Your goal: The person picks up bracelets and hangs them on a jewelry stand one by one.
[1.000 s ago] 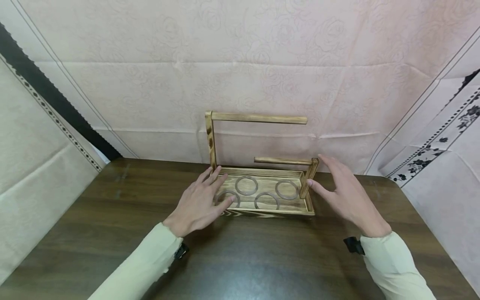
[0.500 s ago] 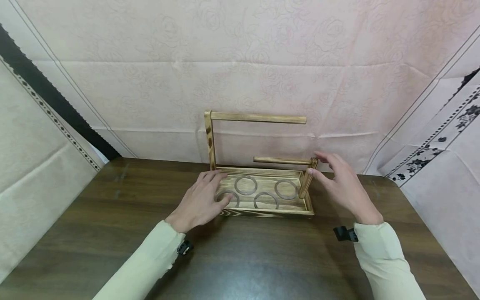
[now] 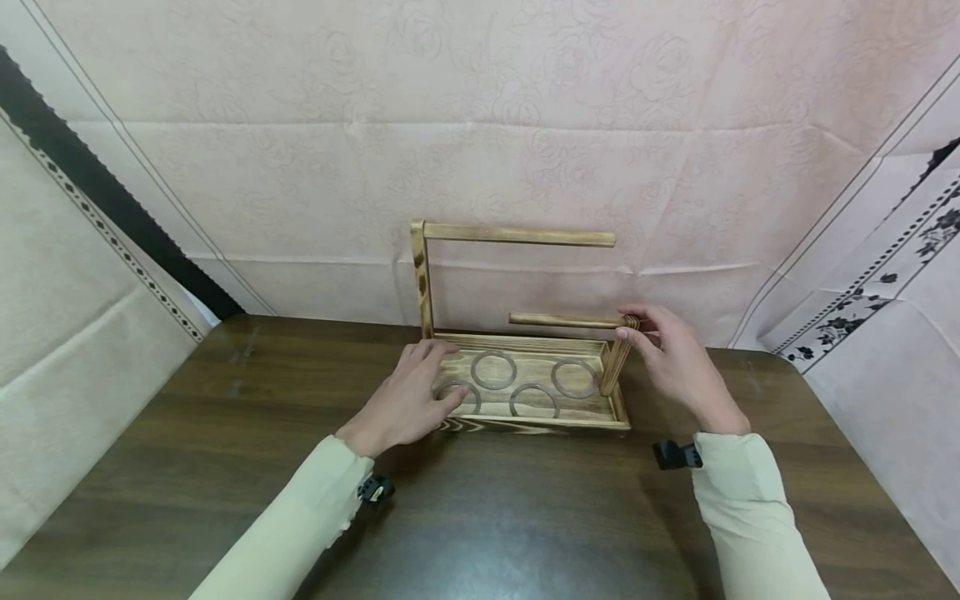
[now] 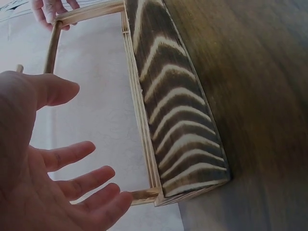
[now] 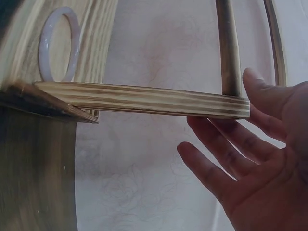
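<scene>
A wooden tray (image 3: 547, 424) holds several thin rings, including one near its middle (image 3: 492, 353); a pale ring (image 5: 44, 45) shows in the right wrist view. My right hand (image 3: 678, 367) pinches the upper end of the short right post (image 3: 613, 371), from which a rod (image 3: 562, 320) extends left. In the right wrist view, fingers of that hand (image 5: 260, 178) lie under the post (image 5: 144, 99). My left hand (image 3: 405, 400) lies over the tray's left end, fingers spread. In its wrist view, the hand (image 4: 53, 163) is beside the dark-grained tray side (image 4: 178, 120), gripping nothing.
A taller left post (image 3: 422, 287) carries a longer bar (image 3: 517, 236) above the tray. The brown table (image 3: 480, 517) extends toward the front and both sides. Pale patterned cloth (image 3: 480, 167) hangs behind it, with more cloth at both sides.
My right hand has moved left and closed its thumb and fingers on the short post's top. The left hand has shifted slightly at the tray's left end; the tray has stayed put.
</scene>
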{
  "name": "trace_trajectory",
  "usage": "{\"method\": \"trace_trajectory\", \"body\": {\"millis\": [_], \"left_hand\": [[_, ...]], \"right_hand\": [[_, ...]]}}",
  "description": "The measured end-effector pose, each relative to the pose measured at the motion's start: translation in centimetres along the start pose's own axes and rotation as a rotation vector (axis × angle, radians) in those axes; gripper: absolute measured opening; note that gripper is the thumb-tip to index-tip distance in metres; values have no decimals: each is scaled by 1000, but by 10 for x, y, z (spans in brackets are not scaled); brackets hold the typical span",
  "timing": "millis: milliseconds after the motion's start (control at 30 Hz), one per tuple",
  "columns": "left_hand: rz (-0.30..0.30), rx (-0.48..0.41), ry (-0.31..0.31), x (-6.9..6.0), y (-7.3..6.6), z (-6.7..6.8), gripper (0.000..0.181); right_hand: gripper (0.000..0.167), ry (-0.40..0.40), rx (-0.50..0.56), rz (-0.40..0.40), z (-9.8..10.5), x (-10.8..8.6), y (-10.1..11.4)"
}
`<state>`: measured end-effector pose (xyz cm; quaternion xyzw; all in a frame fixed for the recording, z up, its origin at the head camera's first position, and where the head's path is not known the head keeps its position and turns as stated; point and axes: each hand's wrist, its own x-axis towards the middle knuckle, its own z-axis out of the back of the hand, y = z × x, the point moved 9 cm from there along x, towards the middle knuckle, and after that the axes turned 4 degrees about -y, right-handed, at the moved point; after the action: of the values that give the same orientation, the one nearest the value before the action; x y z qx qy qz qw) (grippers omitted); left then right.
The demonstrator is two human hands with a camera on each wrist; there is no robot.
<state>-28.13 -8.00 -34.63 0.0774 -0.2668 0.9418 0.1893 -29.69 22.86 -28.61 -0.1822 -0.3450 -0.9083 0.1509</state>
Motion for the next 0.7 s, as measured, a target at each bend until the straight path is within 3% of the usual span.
{"method": "trace_trajectory", "body": {"millis": [433,700], "left_hand": [[-28,-28,5,7,-9,-6,61],[-33,-33,14,13,-12,-11,58]], "right_hand": [[31,30,-8,-55,-2,3,-12],[29,3,9,-81,-4,2,-13]]}}
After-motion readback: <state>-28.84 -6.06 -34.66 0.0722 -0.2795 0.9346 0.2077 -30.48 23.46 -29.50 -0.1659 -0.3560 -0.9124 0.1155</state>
